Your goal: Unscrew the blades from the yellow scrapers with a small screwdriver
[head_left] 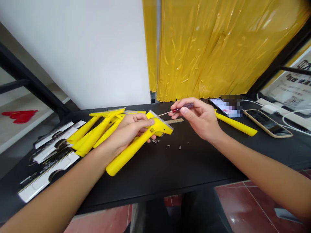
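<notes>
My left hand (137,127) is closed around the head of a yellow scraper (128,155), whose tubular handle slants down toward me. A pale metal blade edge runs along the scraper's far side. Between the fingers of my right hand (198,118) is a thin screwdriver (175,110) with a dark red handle, and its shaft points left with the tip at the scraper head. Whether the tip sits in a screw is too small to tell. Small screws (180,148) and nuts lie on the black table below the hands. Behind the scraper head rests a flat metal strip (176,121).
Several yellow scrapers (89,136) are piled at the left, beside black-and-white boxes (50,174). Right of my right hand lie another yellow handle (238,124), two phones (267,123), a white power strip (286,111) and cables. Yellow plastic sheeting (206,48) and a white panel (97,48) stand behind the table.
</notes>
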{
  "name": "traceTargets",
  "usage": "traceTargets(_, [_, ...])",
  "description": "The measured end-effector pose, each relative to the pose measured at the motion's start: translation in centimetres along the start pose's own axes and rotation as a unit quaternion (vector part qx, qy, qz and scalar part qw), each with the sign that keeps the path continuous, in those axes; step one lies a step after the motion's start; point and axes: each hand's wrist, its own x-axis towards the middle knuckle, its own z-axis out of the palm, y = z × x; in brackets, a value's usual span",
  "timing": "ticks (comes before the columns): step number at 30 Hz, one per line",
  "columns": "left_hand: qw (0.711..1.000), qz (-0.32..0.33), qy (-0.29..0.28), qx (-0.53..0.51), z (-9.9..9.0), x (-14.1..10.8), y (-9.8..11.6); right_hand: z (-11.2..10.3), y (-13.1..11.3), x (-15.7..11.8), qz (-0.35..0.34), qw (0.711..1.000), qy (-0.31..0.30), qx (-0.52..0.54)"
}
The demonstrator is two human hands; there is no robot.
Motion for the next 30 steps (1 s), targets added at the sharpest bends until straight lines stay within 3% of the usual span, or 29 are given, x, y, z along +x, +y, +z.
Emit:
traceTargets(10, [0.987,0.093,0.131,0.007,-1.5,0.2,1.1,2.0,-1.2,1.8,0.009,0.997,0.025,-0.079])
traceTargets(13, [0.984,0.117,0.138,0.0,-1.7,0.4,1.1,2.7,-1.5,2.5,-0.004,0.995,0.016,-0.103])
traceTargets(18, [0.986,0.109,0.128,-0.015,-1.5,0.5,0.7,3.3,-0.7,1.7,-0.005,0.992,0.07,-0.1])
traceTargets(23, [0.986,0.097,0.132,-0.014,-1.2,0.7,0.5,3.0,0.2,0.8,0.001,0.992,0.085,-0.092])
traceTargets(30, [0.987,0.127,0.102,-0.001,-1.2,0.6,0.2,2.7,-0.1,0.7,-0.01,0.991,0.087,-0.099])
